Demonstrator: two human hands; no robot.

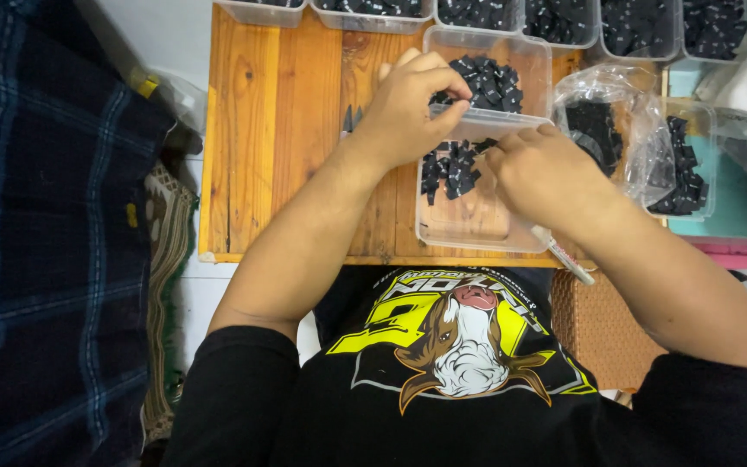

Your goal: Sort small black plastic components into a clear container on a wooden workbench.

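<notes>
Row of clear bins (555,22) along the far side of the tabletop (287,130) is cut off by the top edge, so only their lower parts show; the small black pieces (486,82) are too small to tell what they are. Left hand (412,108) curls over the near tray (477,220) rim, so I can't tell whether its fingers (451,82) pinch a piece; right hand (538,173) hides its own fingertips and most of a thin white tool (568,259). Bag (616,112) contents are just a dark blur, and the right-edge clutter is cropped.
</notes>
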